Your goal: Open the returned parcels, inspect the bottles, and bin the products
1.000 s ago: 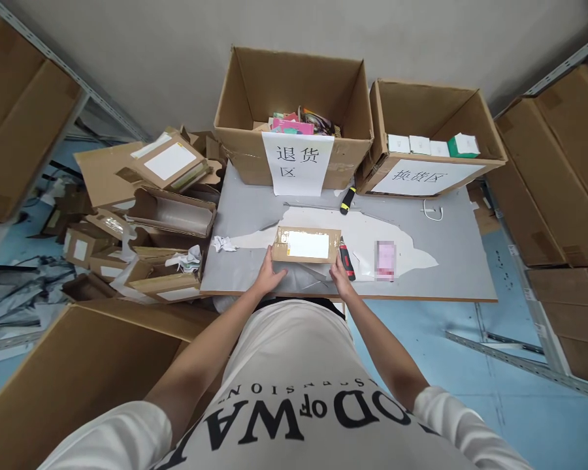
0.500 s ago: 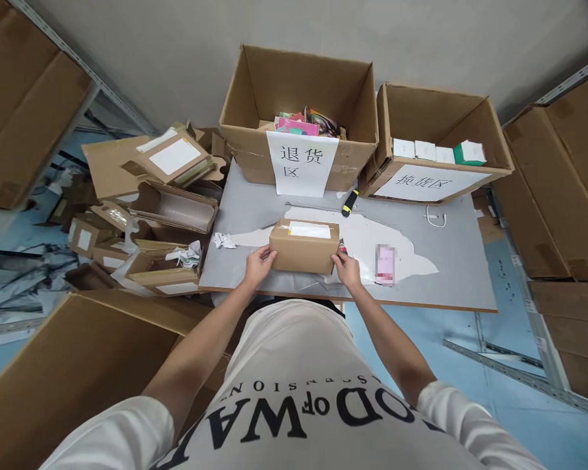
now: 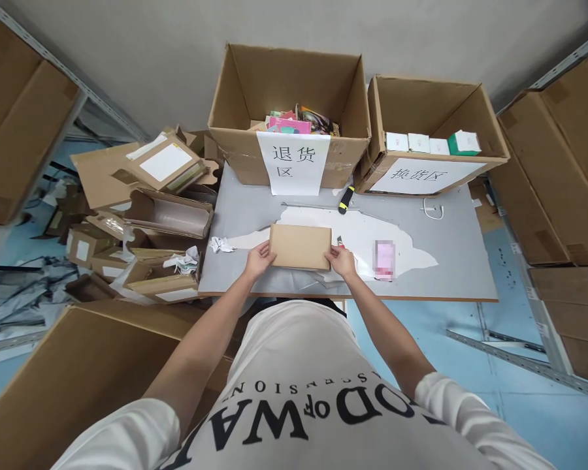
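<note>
- Small cardboard parcel [image 3: 300,246] lies flat on the grey surface [image 3: 255,215], near its front edge, plain brown face up.
- Change: a second ago its white label faced up; half a second ago it stood tipped on edge; now the label is out of sight. The parcel has been turned over, so the unlabelled side is the one exposed.
- Left hand [image 3: 259,259] grips the parcel's left end, fingers curled on the corner; right hand [image 3: 343,261] grips the right end the same way. Both grasping, neither released.
- Just beside the right hand, partly hidden by it: a red-handled cutter [image 3: 340,244].
- Pink blurred item [image 3: 385,256] sits near, to the right; crumpled paper [image 3: 221,245] near, to the left.
- Farther back: yellow-black tool [image 3: 345,200], then two open cartons, the labelled big one [image 3: 289,104] and its neighbour holding white boxes [image 3: 428,124].
- Edges: parcel close to the front edge, not overhanging. Left edge borders a heap of emptied boxes [image 3: 147,209].
- Open room: bare surface behind the parcel and wide to the right.
</note>
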A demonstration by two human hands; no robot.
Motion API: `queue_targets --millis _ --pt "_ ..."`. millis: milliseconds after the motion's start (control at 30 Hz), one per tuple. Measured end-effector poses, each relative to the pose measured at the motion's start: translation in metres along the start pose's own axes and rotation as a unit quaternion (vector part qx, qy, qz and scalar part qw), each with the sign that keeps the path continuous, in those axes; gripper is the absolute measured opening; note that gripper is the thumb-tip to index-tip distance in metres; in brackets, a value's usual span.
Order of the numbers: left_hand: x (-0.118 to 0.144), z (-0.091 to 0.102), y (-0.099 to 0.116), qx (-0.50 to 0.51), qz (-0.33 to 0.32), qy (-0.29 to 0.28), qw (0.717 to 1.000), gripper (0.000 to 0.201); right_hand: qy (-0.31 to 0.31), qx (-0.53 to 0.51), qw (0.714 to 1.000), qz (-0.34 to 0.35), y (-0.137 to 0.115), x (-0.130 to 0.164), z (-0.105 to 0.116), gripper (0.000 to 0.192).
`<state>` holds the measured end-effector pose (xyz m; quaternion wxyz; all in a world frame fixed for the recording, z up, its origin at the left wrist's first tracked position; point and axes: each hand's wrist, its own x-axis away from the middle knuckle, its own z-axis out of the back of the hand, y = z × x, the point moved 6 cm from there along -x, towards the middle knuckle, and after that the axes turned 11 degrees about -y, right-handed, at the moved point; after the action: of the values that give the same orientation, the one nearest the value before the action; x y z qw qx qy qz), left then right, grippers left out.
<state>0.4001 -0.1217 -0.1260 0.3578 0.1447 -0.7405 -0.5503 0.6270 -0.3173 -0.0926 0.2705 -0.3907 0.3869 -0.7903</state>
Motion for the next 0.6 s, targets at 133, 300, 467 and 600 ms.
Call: queue_targets --millis 133,300,467,600 --pt "-0.001 0.0 -0.007 0.007 -0.005 0.005 1.0 0.084 0.013 -0.083 0.996 -0.009 0.019 0.001 -0.004 0.034" --pt "-0.004 -0.001 -0.008 0.012 -0.004 0.011 1.0 0.084 0.045 -0.059 0.997 -0.033 0.033 0.001 -0.008 0.038" --pt "-0.007 0.0 -0.009 0.02 0.0 0.005 1.0 0.085 0.036 -0.037 0.998 -0.036 0.034 -0.002 -0.006 0.036" --pt "-0.007 0.001 -0.012 0.039 0.0 0.017 0.999 0.078 0.037 -0.032 0.997 -0.054 0.034 -0.003 -0.004 0.035"
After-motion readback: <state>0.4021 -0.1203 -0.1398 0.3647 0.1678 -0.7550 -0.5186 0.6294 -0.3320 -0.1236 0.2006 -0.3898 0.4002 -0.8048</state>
